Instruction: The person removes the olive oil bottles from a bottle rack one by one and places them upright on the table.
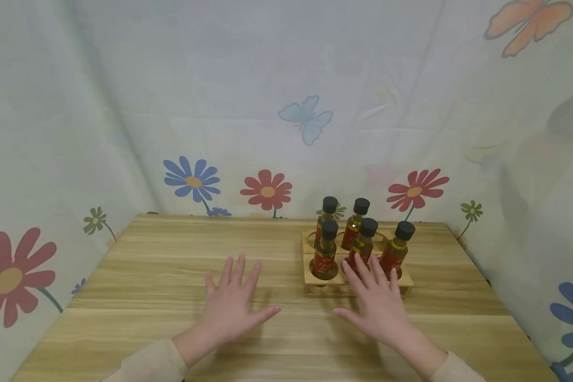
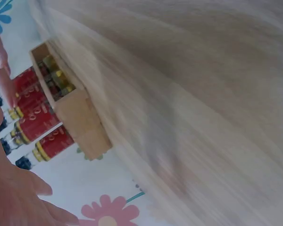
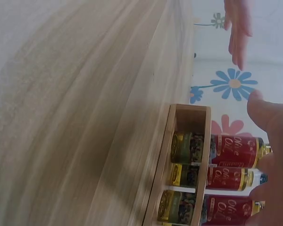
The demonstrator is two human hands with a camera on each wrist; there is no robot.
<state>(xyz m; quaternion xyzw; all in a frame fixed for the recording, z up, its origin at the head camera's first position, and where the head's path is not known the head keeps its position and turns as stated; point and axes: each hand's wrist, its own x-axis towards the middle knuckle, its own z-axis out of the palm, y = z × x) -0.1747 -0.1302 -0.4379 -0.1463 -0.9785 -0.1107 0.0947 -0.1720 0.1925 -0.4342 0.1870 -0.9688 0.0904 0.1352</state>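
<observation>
A two-tier wooden rack [image 1: 310,290] stands on the table, right of the middle. Upright in its round holes are several small olive oil bottles [image 1: 324,260] with black caps and red labels, two behind and three in front. The labels read "Olive Oil" on the bottles [image 3: 233,150] in the right wrist view. My left hand [image 1: 231,307] hovers over the table left of the rack, its fingers spread and holding nothing. Before the rack is my right hand [image 1: 379,310], also spread and holding nothing. Its fingertips overlap the front bottles in the head view; contact cannot be judged.
The wood-grain table [image 1: 172,254] reaches back to a pale cloth [image 1: 229,79] printed with flowers and butterflies, which also hangs along both sides. The rack is close to the table's far edge.
</observation>
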